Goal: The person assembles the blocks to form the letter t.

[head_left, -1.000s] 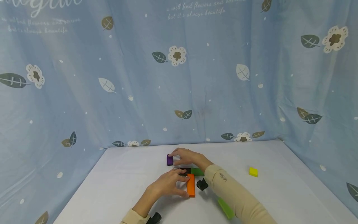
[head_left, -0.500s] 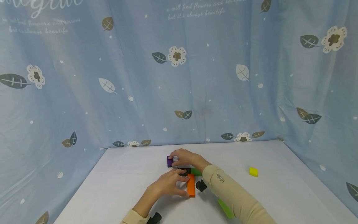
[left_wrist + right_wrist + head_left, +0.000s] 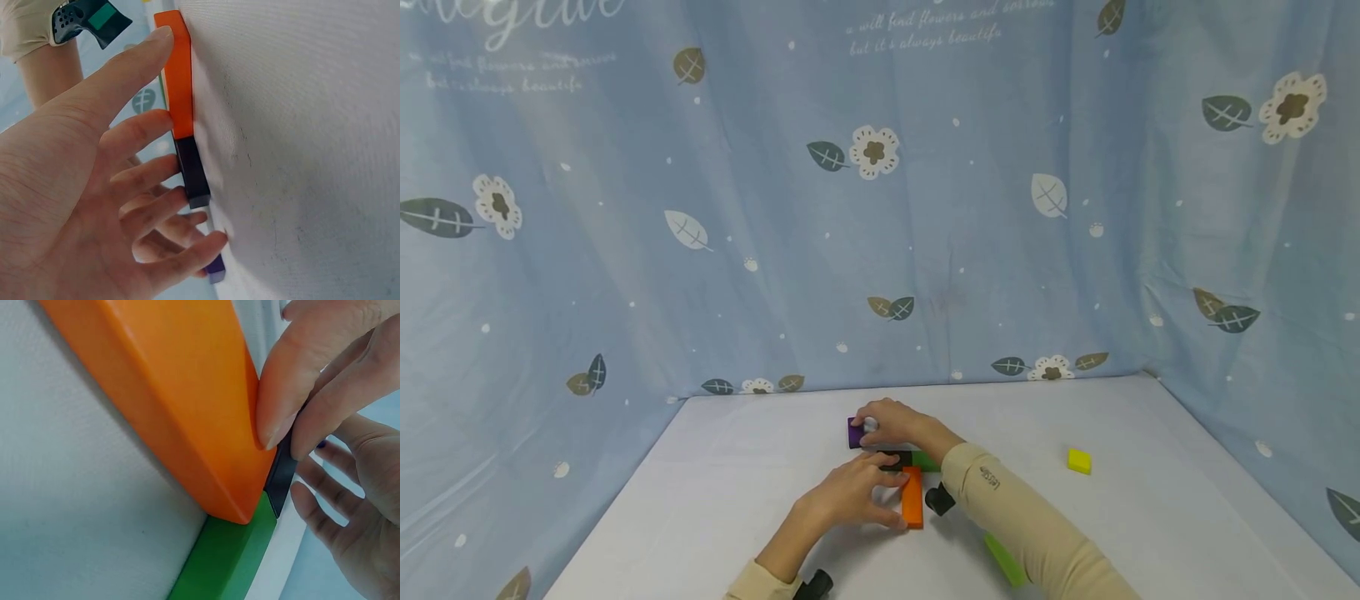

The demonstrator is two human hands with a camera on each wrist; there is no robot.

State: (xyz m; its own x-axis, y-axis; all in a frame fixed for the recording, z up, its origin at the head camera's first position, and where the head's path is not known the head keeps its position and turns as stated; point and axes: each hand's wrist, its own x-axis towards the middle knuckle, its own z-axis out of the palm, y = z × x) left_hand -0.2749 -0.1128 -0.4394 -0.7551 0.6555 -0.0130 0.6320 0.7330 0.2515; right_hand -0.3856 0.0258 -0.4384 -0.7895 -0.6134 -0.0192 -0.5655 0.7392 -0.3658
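Observation:
An orange block [image 3: 912, 500] lies lengthwise on the white table. Its far end meets a black block [image 3: 192, 172] and a green block [image 3: 228, 559], which sit end to end crosswise. My left hand [image 3: 847, 492] spreads along the left side, thumb and index finger touching the orange block and other fingers reaching the black one. Farther back, my right hand [image 3: 897, 421] pinches a small purple block [image 3: 855, 433] between thumb and fingers, slightly left of and beyond the black block. In the left wrist view, the purple block [image 3: 215, 269] is partly hidden by fingers.
A light green block [image 3: 1005, 560] lies under the right forearm, partly covered by the sleeve. Off to the right is a yellow block [image 3: 1079, 461]. Dark wrist cameras [image 3: 940, 498] project from both wrists. A patterned blue curtain [image 3: 880, 208] rises behind the table.
My right hand has shifted the purple block slightly nearer to me, and its forearm has moved a little left. My left hand has stayed in place.

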